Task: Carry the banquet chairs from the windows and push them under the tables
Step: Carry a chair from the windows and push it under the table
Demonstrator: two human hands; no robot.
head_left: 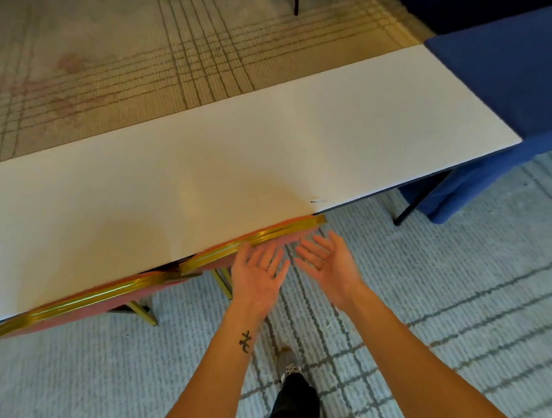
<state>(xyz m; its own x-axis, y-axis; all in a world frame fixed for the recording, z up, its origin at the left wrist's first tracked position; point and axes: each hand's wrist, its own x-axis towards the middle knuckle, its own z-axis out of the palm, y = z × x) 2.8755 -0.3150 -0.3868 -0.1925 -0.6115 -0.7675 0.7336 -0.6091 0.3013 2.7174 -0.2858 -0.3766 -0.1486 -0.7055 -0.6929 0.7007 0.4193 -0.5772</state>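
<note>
Two banquet chairs tucked under the white surface [233,147] at its near edge.
The left chair [81,303] sits by the near left corner, the middle chair [263,236] mid-edge. Just beside it, the left hand [258,270] and right hand [327,259] are palm-up, fingers loose, holding nothing.

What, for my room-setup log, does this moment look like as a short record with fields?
table: white table, long, seen from above
chairs: two banquet chairs with gold frames and red upholstery; left chair and right chair both pushed under the near edge, only their backs and some legs showing
left hand: open, palm up, fingertips at the right chair's back; contact unclear
right hand: open, palm up, holds nothing
neighbour: blue-clothed table at the right end
floor: patterned carpet
</note>
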